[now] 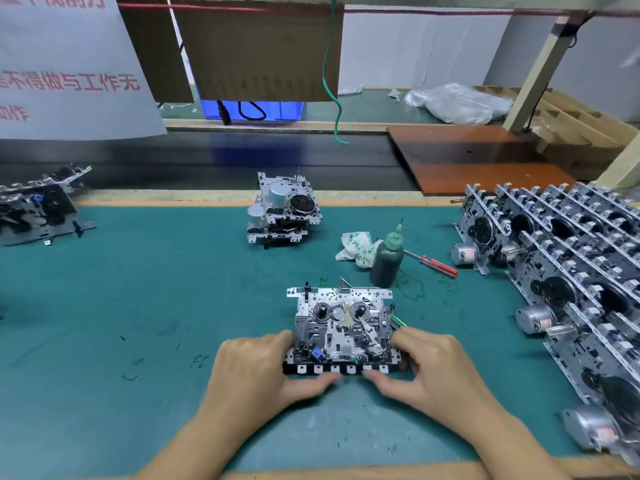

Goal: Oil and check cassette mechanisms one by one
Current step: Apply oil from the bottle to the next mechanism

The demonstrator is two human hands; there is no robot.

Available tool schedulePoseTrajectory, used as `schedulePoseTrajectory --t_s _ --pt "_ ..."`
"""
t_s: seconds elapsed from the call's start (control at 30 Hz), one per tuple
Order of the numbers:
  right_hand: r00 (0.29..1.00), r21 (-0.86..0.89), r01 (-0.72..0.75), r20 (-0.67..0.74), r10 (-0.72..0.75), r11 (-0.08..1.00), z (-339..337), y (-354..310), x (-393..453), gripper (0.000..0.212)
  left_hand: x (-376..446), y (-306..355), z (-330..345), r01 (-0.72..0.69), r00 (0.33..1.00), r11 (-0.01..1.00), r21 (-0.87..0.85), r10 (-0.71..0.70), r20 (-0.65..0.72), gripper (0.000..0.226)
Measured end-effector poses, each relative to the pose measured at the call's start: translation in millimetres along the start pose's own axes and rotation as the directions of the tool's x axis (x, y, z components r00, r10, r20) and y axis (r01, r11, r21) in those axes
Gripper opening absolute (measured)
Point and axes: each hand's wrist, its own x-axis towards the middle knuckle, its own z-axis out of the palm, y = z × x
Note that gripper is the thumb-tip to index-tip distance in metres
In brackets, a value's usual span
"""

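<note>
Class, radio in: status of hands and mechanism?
Left hand and right hand grip cassette mechanism flat on mat. Oil bottle upright behind, untouched. Nothing obstructing.

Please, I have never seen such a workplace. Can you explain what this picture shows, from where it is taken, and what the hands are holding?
The camera sits on a worker's head and looks down at a green mat. The left hand and right hand grip a cassette mechanism by its sides, thumbs at its front keys. Behind it stand an oil bottle, a crumpled cloth and a red screwdriver. Two stacked mechanisms wait farther back, rows of them at the right, and another pile at the left.
</note>
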Motion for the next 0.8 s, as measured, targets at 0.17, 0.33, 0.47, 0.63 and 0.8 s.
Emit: schedulePoseTrajectory --t_s 0.17,0.33,0.47,0.63,0.8 --pt "1.000 -0.005 0.022 0.021 -0.022 1.000 -0.6 -0.4 -0.4 0.048 1.1 2.2 1.9 0.052 0.998 0.998 0.039 -0.050 -0.038 0.060" --pt "1.000 -0.057 -0.020 -0.010 0.020 0.998 1.0 -1.8 -0.5 0.047 2.3 -2.2 0.4 0.048 0.997 0.998 -0.043 -0.045 0.056 0.070" --pt "0.999 -0.077 -0.044 -0.004 0.044 0.996 -0.4 -2.3 -1.2 0.055 -2.4 -1.3 -0.1 -0.064 0.994 0.995 -0.081 0.071 0.087 0.067" --pt "1.000 -0.040 0.009 0.021 -0.008 0.999 -2.6 -2.7 -1.7 0.049 -6.8 0.5 -1.6 0.019 0.995 1.000 -0.013 -0.017 0.095 0.065" --pt "0.998 -0.065 0.068 0.001 -0.068 0.996 -3.2 -3.1 -2.5 0.049 -6.4 1.4 -2.5 0.055 0.996 0.998 0.003 -0.055 0.066 0.061"
